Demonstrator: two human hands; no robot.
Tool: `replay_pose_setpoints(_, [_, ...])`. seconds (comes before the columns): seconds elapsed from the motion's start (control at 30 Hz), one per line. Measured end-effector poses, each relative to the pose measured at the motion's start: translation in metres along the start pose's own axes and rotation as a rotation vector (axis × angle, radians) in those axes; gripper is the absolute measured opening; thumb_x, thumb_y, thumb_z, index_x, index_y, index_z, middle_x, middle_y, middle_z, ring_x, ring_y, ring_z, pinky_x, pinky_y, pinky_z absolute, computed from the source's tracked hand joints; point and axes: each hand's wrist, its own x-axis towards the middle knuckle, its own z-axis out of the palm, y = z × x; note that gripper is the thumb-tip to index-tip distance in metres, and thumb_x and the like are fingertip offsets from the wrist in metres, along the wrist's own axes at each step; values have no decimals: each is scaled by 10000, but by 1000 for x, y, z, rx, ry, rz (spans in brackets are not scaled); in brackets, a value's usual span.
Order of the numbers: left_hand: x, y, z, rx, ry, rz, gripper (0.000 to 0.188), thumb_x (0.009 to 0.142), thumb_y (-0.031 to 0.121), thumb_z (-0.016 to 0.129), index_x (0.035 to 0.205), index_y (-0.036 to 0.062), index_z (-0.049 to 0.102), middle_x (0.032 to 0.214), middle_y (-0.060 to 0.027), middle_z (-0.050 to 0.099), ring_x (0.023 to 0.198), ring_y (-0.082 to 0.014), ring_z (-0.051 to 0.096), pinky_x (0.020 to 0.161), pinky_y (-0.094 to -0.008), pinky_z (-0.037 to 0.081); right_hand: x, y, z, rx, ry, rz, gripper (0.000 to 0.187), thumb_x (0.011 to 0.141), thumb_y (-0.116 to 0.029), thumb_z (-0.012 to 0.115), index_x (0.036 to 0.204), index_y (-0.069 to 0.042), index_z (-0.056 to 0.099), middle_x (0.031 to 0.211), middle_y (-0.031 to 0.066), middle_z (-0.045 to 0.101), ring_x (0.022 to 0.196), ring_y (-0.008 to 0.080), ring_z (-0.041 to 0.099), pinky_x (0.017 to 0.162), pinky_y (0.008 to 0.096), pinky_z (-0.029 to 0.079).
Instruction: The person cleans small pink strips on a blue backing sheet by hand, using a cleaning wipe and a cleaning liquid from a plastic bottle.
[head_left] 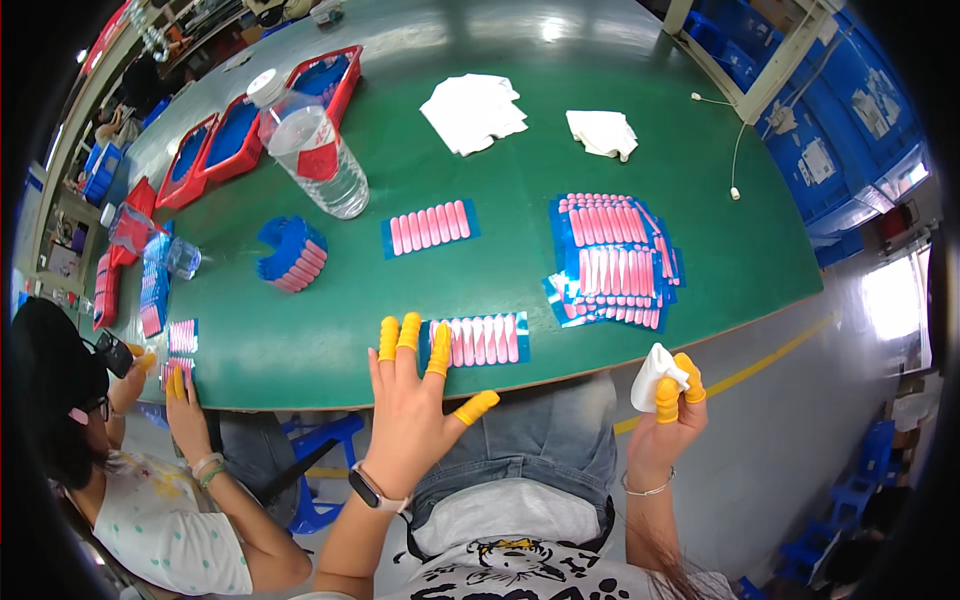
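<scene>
Left hand spread flat, fingertips on pink strip sheet; right hand pinching white cloth.

The single head view looks steeply down from above the person's own lap onto the near edge of a green table, which fills the upper and middle picture and curves with the fisheye bend. It faces forward across the tabletop toward blue crates at the far right. The left hand and right hand sit close below the lens, at the lower middle. A seated co-worker enters at the lower left rim.
</scene>
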Motion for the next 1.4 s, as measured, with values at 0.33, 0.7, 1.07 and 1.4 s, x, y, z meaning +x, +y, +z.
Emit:
replay_pose_setpoints(0.33, [-35, 18, 11, -87, 114, -102, 727, 777, 463, 779, 1326, 31, 580, 1327, -205, 479, 1285, -456, 384, 1065, -628, 300, 11, -17, 69, -356, -420, -199, 260, 788, -41, 788, 1037, 1, 723, 986, 107, 667, 907, 230, 606, 811, 317, 481])
replay_pose_setpoints(0.7, [-40, 38, 13, 11, -80, -82, 667, 827, 479, 696, 1390, 150, 554, 1258, -179, 493, 1236, -463, 417, 1065, -741, 201, 33, 24, 104, -906, -946, -467, 226, 811, -139, 734, 1032, -94, 739, 988, 43, 637, 899, 238, 555, 820, 398, 368])
replay_pose_setpoints(1.07, [-44, 45, 18, 63, -239, -65, 696, 820, 555, 670, 1460, 374, 461, 1328, -287, 430, 1311, -594, 326, 1030, -809, 122, 32, 12, 100, -897, -1020, -312, 231, 809, -104, 720, 1039, -79, 723, 986, 58, 600, 892, 249, 541, 819, 382, 372])
replay_pose_setpoints(1.4, [-49, 45, 32, 67, -176, -76, 629, 807, 489, 699, 1391, 323, 538, 1301, -279, 436, 1311, -597, 312, 1013, -830, 135, 26, 22, 120, -848, -1199, -477, 217, 746, -61, 694, 962, -51, 693, 997, 82, 608, 903, 284, 549, 809, 407, 394])
